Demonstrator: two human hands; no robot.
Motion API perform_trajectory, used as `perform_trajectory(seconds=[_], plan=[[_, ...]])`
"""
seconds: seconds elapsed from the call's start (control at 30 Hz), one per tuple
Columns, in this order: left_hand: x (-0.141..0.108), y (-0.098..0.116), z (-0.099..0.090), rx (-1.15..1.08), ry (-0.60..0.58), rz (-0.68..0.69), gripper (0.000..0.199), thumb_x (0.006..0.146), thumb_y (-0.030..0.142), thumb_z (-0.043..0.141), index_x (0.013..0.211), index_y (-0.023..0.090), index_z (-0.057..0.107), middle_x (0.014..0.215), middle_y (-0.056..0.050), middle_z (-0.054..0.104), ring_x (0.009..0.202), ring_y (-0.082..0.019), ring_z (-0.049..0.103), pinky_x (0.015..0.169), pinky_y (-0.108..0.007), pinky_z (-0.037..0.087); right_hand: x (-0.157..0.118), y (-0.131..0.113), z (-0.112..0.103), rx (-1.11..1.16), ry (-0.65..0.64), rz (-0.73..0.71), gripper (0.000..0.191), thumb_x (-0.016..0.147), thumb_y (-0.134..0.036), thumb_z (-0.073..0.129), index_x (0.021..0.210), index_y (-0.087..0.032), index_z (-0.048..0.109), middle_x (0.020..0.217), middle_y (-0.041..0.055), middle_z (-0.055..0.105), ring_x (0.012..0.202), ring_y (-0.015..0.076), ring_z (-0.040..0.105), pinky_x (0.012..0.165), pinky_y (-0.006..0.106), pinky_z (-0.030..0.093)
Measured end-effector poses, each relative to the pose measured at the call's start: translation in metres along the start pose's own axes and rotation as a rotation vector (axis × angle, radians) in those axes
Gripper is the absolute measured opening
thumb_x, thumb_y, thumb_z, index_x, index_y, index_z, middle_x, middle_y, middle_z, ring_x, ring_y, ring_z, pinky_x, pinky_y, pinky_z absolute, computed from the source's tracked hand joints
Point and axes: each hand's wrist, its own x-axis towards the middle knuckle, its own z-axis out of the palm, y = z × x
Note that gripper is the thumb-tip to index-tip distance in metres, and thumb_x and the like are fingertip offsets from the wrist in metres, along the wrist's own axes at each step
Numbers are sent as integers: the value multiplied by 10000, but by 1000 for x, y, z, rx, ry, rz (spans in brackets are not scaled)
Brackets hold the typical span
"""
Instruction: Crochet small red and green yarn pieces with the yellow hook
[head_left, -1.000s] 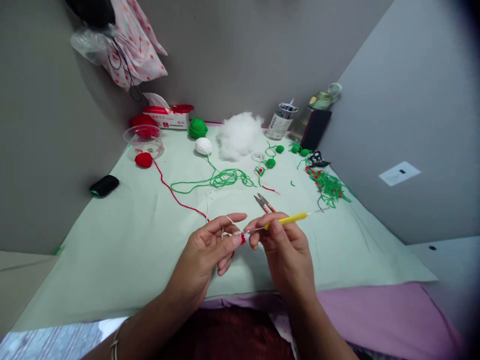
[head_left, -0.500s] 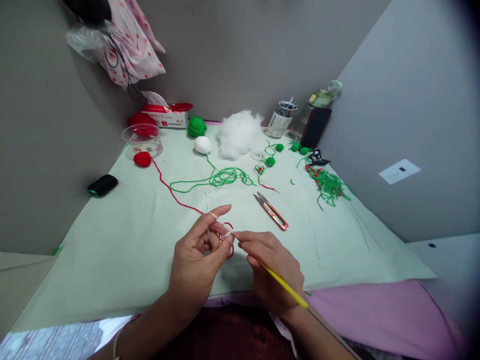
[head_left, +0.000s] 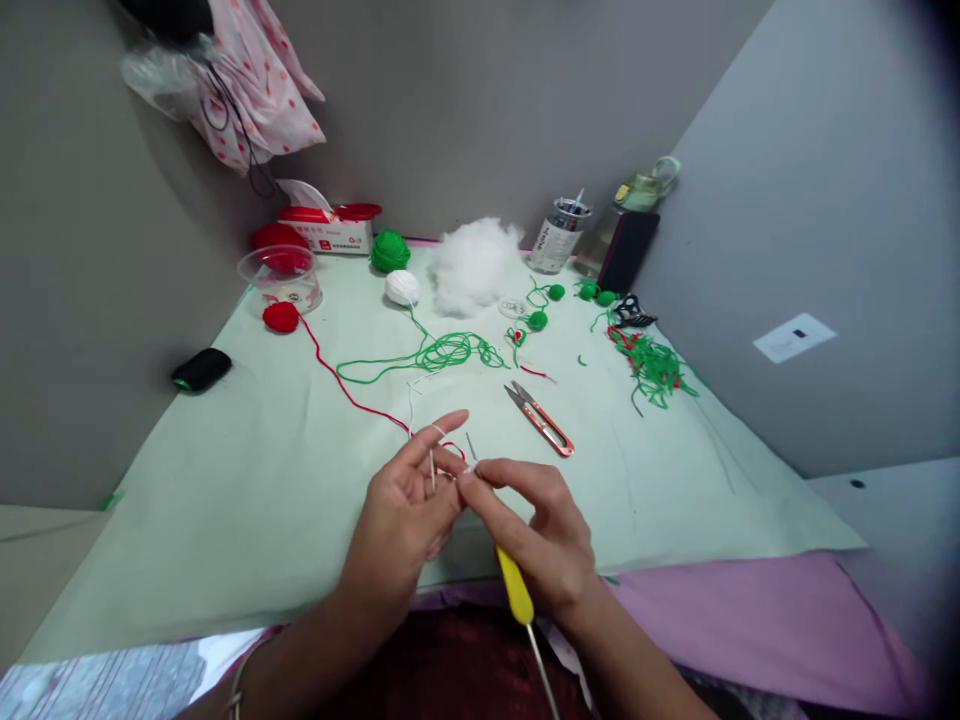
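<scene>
Small white crochet piece (head_left: 470, 469), mostly hidden, at your meeting fingertips, over the bench (head_left: 247, 500). Left hand (head_left: 401, 515) pinches it, white yarn (head_left: 432, 470) round the index finger. Right hand (head_left: 551, 535) grips the yellow-handled hook (head_left: 514, 588). Beyond: orange snips (head_left: 555, 434), tangled green yarn (head_left: 450, 352), white ball (head_left: 403, 288).

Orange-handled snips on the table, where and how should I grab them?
I'd close around both orange handles of the snips, near the joined end, coming from above and the near right. They lie flat, with the pointed tips apart and facing away to the far left, so the joined end is nearest the right hand.
</scene>
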Motion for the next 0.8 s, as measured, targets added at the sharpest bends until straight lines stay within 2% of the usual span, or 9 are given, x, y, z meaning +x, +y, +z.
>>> perform_trajectory(seconds=[0.03,0.1,0.2,0.27,0.4,0.53,0.67,0.8], plan=[[2,4,-1,-72,-53,-100,569,788,298,913,1323,204,744,815,42,626,425,12,286,379,-145,263,0,0,0,17,6,11,426,957,-94,687,1296,-345,746,1121,53,798,996,221,787,825,340,670],[5,11,-2,-149,-110,-208,519,780,264,913,1266,162,764,820,38,621,412,37,223,369,-143,189,0,-1,-1,144,76,113,350,993,-111,640,1250,-318,759,1058,52,793,939,210,769,793,348,656],[7,19,-1,-126,-83,-172,428,787,215,898,1200,165,794,877,17,640,415,53,248,384,-148,177,6,-2,0,444,240,350,247,1055,-167,557,1106,-269,777,892,36,752,770,173,698,694,329,597],[6,19,1,-74,-75,-141,425,791,234,898,1203,200,800,911,10,645,415,51,271,388,-157,172,10,-2,2,583,275,438,218,1064,-224,567,1033,-262,780,855,30,734,741,170,670,677,328,573],[5,13,4,-28,-76,-124,441,773,284,919,1196,227,808,900,10,641,431,30,326,393,-165,213,13,-2,5,581,197,463,194,1050,-237,611,1025,-270,800,935,30,781,844,173,702,766,324,586],[5,11,4,-52,-86,-115,532,751,269,940,1256,226,779,868,18,664,421,22,363,390,-161,240,10,-2,4,597,200,463,197,1050,-230,615,1043,-277,806,935,18,780,844,154,698,772,296,582],[5,16,2,-101,-130,-198,611,773,220,929,1350,215,726,860,5,697,411,36,309,387,-141,215,8,0,5,724,187,499,177,1046,-277,629,1030,-270,805,920,26,763,819,161,701,754,308,587],[7,19,-3,-180,-245,-292,494,842,191,872,1320,193,749,920,-43,715,428,50,258,398,-122,198,13,5,3,857,236,635,203,1001,-391,688,925,-228,782,807,22,720,700,157,675,682,304,587]])
